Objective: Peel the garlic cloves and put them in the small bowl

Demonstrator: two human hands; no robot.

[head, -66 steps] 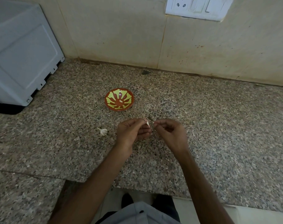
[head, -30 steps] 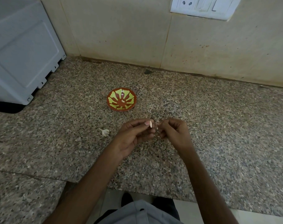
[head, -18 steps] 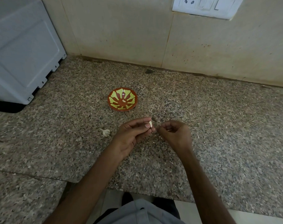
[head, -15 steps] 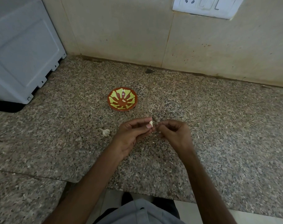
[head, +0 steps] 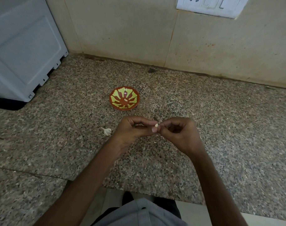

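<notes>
A small white garlic clove (head: pixel 156 125) is pinched between the fingertips of my left hand (head: pixel 132 130) and my right hand (head: pixel 179 132), just above the granite counter. The small red bowl with a yellow-green pattern (head: pixel 124 100) stands a short way behind my hands, with a pale bit lying in it. A partial garlic bulb (head: pixel 106 131) lies on the counter to the left of my left hand. Small scraps of skin (head: pixel 157 142) lie on the counter under my hands.
A white appliance (head: pixel 23 51) stands at the back left on the granite counter (head: pixel 236 136). The tiled wall carries a switch plate (head: pixel 210 5) at the top right. A dark speck (head: pixel 151 70) sits near the wall. The counter's front edge runs below my forearms.
My right hand drew slightly away from the clove, then came back to it. Both hands stay in the same spot over the counter; the bowl and bulb have not moved.
</notes>
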